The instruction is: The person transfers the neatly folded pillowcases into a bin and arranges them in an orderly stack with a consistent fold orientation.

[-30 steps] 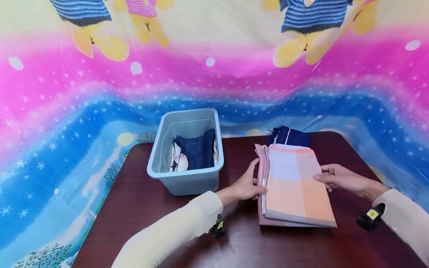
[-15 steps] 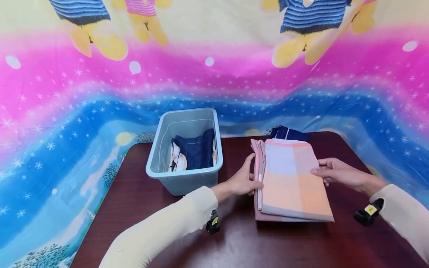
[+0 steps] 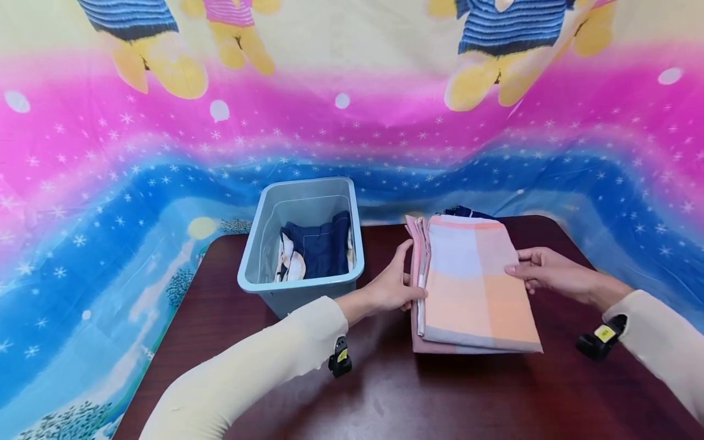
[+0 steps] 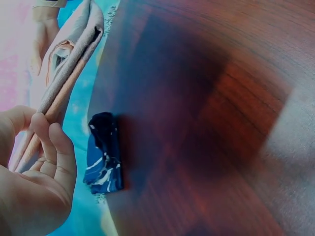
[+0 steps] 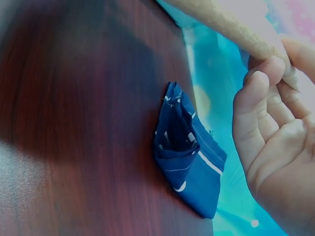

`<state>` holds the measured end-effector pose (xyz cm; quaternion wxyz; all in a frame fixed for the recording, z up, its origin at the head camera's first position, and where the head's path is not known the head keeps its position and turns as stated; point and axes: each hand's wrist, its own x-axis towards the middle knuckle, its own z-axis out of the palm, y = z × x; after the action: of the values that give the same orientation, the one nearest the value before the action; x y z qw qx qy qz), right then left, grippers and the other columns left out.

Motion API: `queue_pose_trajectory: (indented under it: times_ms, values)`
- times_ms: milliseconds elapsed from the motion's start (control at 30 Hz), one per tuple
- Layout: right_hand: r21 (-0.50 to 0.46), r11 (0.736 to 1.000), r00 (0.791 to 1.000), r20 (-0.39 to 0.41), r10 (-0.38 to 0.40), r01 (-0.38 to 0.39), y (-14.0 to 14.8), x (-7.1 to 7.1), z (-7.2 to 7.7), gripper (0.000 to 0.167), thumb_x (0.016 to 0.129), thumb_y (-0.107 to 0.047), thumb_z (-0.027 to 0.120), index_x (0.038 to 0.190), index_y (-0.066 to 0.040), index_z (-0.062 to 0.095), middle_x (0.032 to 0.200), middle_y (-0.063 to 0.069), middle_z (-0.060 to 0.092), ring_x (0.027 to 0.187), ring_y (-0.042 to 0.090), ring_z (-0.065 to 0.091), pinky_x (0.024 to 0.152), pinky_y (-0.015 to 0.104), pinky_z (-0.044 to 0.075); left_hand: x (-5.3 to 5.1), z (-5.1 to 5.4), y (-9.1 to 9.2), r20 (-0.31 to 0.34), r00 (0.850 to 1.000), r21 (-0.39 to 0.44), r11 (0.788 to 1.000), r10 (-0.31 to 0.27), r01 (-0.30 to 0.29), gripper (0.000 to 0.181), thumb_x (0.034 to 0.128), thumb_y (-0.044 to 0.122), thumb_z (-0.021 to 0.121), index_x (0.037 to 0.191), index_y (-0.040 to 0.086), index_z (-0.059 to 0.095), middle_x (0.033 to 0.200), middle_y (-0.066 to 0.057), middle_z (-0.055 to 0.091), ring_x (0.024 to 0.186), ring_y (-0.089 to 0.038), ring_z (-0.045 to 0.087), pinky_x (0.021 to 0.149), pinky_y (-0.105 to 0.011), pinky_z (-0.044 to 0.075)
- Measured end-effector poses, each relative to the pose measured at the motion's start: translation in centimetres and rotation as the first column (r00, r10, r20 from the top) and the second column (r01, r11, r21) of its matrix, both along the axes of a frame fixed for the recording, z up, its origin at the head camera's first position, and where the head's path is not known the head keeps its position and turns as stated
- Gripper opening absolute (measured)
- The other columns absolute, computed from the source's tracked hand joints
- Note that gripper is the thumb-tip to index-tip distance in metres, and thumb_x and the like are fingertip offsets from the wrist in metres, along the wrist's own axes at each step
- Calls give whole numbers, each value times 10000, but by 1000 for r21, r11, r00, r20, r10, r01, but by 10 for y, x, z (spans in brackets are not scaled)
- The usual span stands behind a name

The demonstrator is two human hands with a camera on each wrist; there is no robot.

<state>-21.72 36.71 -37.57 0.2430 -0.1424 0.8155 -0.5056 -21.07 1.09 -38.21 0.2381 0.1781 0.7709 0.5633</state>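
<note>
One check cloth [image 3: 473,284], right of centre, folded, not yet set down, pinched by left hand [image 3: 389,288] and right hand [image 3: 558,276]; bin [image 3: 299,285], centre left, already holds navy cloth [image 3: 319,250].

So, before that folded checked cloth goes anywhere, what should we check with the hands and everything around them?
1. Left hand gripping the folded cloth: ok, it pinches the left edge.
2. Right hand gripping: ok, it pinches the right edge.
3. Cloth off the table: ok, it is held up, with a shadow below.
4. Layers lined up: not ok, they fan apart along the left edge.
5. Cloth over the bin: not ok, it is to the bin's right.
6. Underside smooth: cannot tell, no view shows it face-on.
</note>
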Motion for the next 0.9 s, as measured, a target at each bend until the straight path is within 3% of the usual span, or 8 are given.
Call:
queue_pose_trajectory:
  times_ms: [467, 900]
  values:
    - [-24, 1000, 999, -31, -9, 8, -16, -3, 22, 235, 1072, -183, 493, 1230, -68, 622, 985, -18, 777, 734, 88, 651, 655, 307, 545, 1, 34, -14, -55, 998, -22, 1000, -5, 4, 991, 930, 57, 687, 1612, 298, 9, 684, -66, 586, 490, -163, 505, 520, -250, 470]
    - [-34, 999, 999, -51, -10, 9, -33, -5, 41, 256, 1074, -191, 494, 1265, -68, 612, 1022, 12, 782, 765, 106, 679, 656, 304, 555, 0, 63, -32, -34, 999, -61, 998, -5, 3, 1021, 936, 89, 692, 1613, 325, -35, 687, -68, 595, 487, -165, 496, 496, -255, 440]
